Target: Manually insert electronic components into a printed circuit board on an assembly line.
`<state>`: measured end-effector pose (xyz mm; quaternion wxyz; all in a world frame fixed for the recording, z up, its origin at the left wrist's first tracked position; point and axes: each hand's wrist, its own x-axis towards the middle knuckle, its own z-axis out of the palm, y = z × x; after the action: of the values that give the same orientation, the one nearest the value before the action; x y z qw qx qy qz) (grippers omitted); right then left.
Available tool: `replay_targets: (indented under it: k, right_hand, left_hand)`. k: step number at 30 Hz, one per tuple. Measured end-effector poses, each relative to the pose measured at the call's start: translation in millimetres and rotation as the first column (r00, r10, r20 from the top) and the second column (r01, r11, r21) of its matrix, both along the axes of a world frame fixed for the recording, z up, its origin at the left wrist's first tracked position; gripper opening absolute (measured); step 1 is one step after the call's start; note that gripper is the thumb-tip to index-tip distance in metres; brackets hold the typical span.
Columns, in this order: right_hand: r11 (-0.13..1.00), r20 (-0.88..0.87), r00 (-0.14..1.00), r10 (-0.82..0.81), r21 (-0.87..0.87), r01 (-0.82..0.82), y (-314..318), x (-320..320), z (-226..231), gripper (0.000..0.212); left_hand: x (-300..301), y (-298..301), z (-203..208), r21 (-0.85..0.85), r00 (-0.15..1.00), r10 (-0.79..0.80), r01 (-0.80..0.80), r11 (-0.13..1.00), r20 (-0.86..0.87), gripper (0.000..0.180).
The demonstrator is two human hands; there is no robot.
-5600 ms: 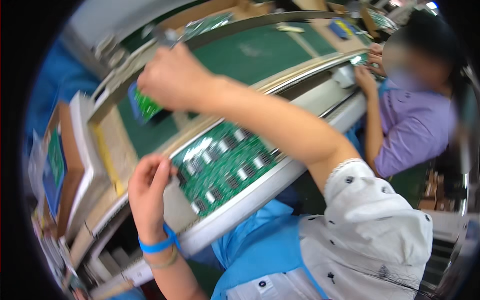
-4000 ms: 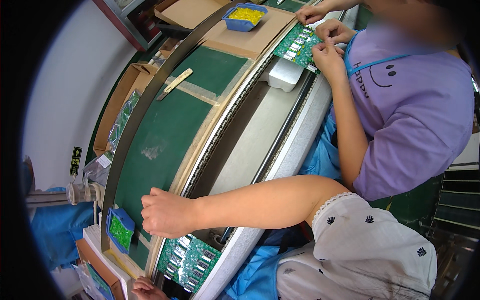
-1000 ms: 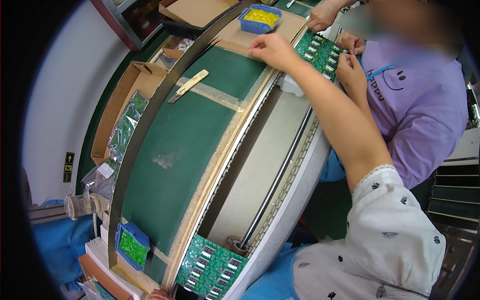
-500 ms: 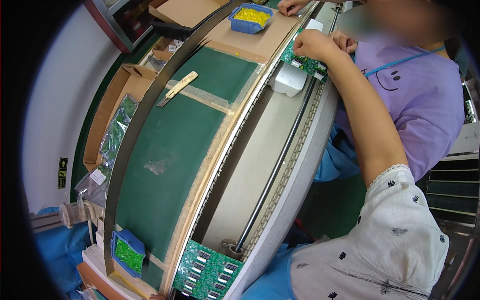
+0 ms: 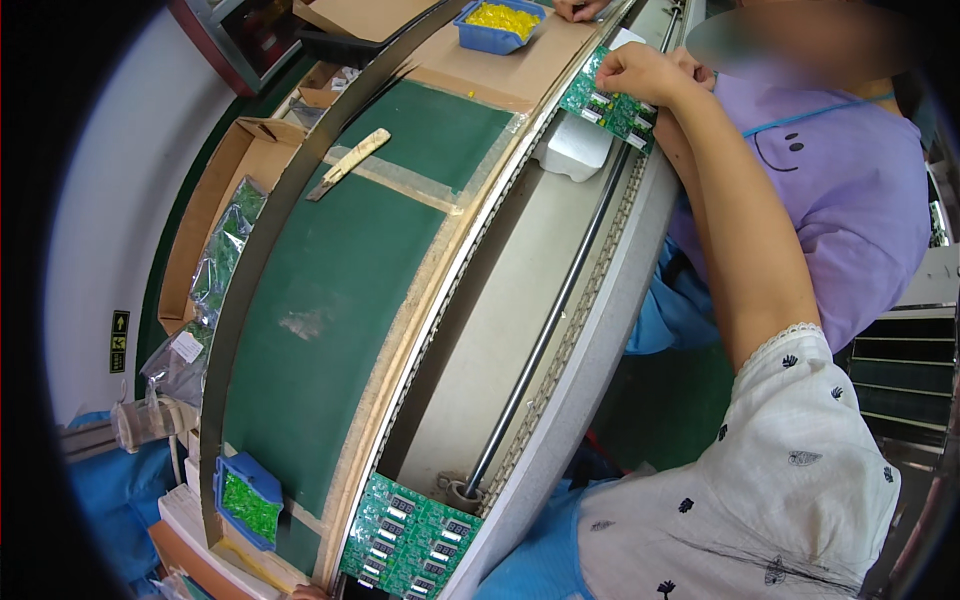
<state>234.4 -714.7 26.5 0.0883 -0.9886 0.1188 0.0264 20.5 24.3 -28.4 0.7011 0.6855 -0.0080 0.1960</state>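
My right arm, in a white patterned sleeve, reaches far across to a green circuit board at the top right. Over that board my right hand is closed with fingertips pinched downward; whatever they hold is hidden. Just a sliver of my left hand enters at the bottom edge, fingers out of sight. Close to it lie another green circuit board with several dark digit displays, set across the conveyor rails, and a blue bin of small green parts.
A co-worker in purple has a hand beside mine. Another hand rests near a blue bin of yellow parts. A knife with a wrapped handle lies on the green bench. White foam sits between the rails; a cardboard box holds bagged boards.
The whole view has shifted slightly left and up. My right hand has moved a little up and right over the far board, its fingers still pinched.
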Motion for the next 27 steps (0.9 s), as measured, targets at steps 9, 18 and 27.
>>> replay_targets:
  k: [9,18,27]
  right_hand:
    - [0.998,0.027,1.000,0.002,-0.063,0.000,-12,-18,-5,0.023]
    - [0.996,0.004,1.000,-0.009,-0.086,0.010,-14,-21,-12,0.019]
    - [0.994,0.010,0.997,0.071,-0.082,-0.070,-14,-20,-18,0.014]
  left_hand:
    - [1,-6,4,0.024,1.000,-0.024,0.024,0.999,-0.008,0.052]
    - [0,2,0,0.033,0.998,-0.063,0.063,0.997,0.005,0.051]
    - [1,-3,4,0.057,0.999,-0.040,0.041,0.998,-0.015,0.052]
